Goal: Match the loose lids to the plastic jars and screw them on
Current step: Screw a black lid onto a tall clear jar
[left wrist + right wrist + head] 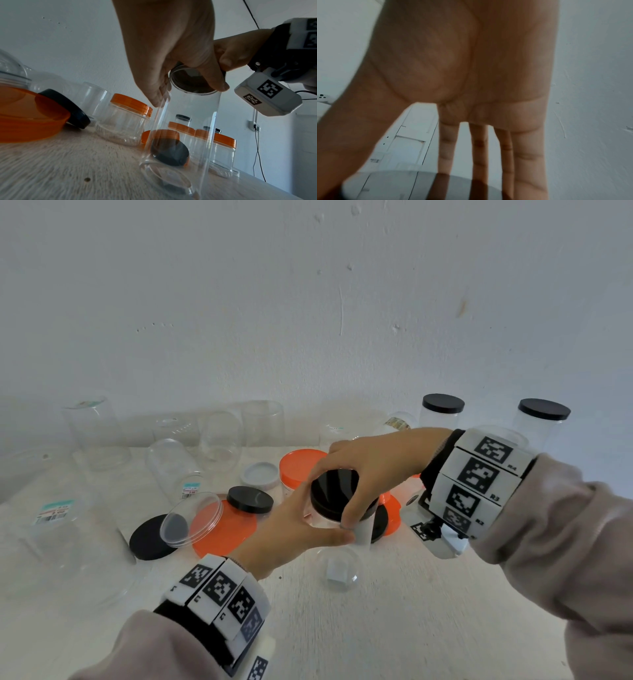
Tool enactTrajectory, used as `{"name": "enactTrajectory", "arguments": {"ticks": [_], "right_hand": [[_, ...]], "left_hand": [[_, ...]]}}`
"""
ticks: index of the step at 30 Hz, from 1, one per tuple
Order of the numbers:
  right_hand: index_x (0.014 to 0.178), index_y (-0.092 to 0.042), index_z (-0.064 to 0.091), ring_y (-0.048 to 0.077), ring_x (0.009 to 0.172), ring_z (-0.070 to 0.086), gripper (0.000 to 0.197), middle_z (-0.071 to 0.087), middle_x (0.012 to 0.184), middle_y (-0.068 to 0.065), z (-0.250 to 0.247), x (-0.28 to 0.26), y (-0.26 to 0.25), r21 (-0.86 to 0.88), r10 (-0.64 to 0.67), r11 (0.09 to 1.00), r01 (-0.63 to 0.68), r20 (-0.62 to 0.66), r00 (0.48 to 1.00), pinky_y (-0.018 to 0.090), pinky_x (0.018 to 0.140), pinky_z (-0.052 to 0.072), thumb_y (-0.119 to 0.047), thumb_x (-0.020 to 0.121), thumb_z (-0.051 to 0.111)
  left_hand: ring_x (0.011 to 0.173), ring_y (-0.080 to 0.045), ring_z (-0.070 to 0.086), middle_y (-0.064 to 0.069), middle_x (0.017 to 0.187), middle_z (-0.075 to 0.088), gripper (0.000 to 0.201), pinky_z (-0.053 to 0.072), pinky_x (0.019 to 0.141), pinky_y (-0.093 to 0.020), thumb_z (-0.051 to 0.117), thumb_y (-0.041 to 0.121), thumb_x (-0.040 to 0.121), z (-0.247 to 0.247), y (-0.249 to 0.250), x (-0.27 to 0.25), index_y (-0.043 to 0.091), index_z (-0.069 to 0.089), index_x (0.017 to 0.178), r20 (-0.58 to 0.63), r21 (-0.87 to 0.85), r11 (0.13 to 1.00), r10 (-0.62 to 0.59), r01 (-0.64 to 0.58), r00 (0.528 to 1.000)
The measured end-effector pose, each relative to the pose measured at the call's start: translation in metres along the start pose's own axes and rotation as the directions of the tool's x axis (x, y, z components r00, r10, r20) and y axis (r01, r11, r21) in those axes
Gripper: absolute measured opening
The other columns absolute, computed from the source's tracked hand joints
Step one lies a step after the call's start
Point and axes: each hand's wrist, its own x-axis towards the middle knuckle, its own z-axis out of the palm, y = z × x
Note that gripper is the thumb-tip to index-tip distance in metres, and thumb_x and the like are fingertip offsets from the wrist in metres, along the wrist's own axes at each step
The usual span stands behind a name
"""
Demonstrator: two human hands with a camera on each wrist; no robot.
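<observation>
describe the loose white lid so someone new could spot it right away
On the pale table, look behind the two hands to the orange-lidded jar. The white lid lies flat just left of it, the only white lid among black and orange ones.

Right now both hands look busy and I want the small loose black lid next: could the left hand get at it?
Probably not yet: the left hand grips the clear jar. The small black lid lies uncovered just left of it, so once freed, likely yes.

Clear glossy plastic jar [181, 135], glossy black plastic lid [334, 493], matt pale rough-grained wooden table [411, 611].
</observation>
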Motion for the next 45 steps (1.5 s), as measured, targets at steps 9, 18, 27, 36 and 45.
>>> {"name": "enactTrajectory", "arguments": {"ticks": [9, 18, 27, 36, 45], "right_hand": [[0.141, -0.049, 0.025, 0.014, 0.118, 0.042, 0.091, 0.038, 0.129, -0.013, 0.002, -0.001, -0.002, -0.058, 0.087, 0.995, -0.086, 0.005, 0.996, 0.038, 0.098, 0.042, -0.074, 0.065, 0.067], [0.140, -0.037, 0.038, 0.009, 0.109, 0.043, 0.080, 0.041, 0.111, -0.017, 0.008, -0.003, 0.001, -0.022, 0.064, 0.998, -0.065, -0.074, 0.995, 0.028, 0.085, 0.041, -0.067, 0.071, 0.068], [0.147, -0.040, 0.026, 0.009, 0.118, 0.038, 0.088, 0.036, 0.125, -0.015, 0.013, -0.006, 0.004, 0.036, 0.018, 0.999, -0.016, -0.053, 0.998, 0.026, 0.090, 0.038, -0.060, 0.074, 0.071], [0.120, -0.027, 0.051, 0.006, 0.085, 0.044, 0.071, 0.043, 0.096, -0.009, 0.036, -0.006, -0.004, 0.015, 0.133, 0.991, -0.135, -0.318, 0.939, 0.025, 0.064, 0.037, -0.079, 0.072, 0.053], [0.131, -0.033, 0.047, 0.016, 0.109, 0.046, 0.053, 0.046, 0.117, -0.004, 0.029, -0.017, -0.003, 0.155, 0.040, 0.988, -0.010, -0.188, 0.981, 0.037, 0.093, 0.046, -0.049, 0.084, 0.064]], "left_hand": [[0.131, -0.005, 0.044, 0.019, 0.135, 0.053, 0.089, 0.033, 0.114, -0.042, 0.087, 0.029, 0.069, -0.001, -0.002, 0.001, 0.039, 0.036, 0.141, -0.011, 0.009, 1.000, -0.030, 0.030, 0.999], [0.127, -0.002, 0.047, 0.021, 0.132, 0.055, 0.086, 0.035, 0.112, -0.041, 0.086, 0.030, 0.069, 0.001, -0.002, 0.000, 0.040, 0.037, 0.139, -0.011, 0.001, 1.000, -0.008, 0.008, 1.000], [0.128, -0.004, 0.047, 0.018, 0.132, 0.056, 0.086, 0.035, 0.112, -0.041, 0.087, 0.031, 0.066, 0.001, -0.003, 0.001, 0.037, 0.040, 0.138, -0.019, 0.003, 1.000, -0.014, 0.014, 1.000], [0.127, -0.005, 0.049, 0.019, 0.132, 0.056, 0.085, 0.037, 0.111, -0.044, 0.086, 0.033, 0.068, 0.001, -0.004, 0.000, 0.042, 0.038, 0.138, -0.009, 0.006, 1.000, -0.015, 0.015, 1.000], [0.129, -0.007, 0.047, 0.017, 0.133, 0.055, 0.086, 0.036, 0.111, -0.042, 0.087, 0.034, 0.065, 0.000, -0.005, 0.002, 0.039, 0.040, 0.137, -0.026, 0.015, 1.000, -0.026, 0.026, 0.999]]}}
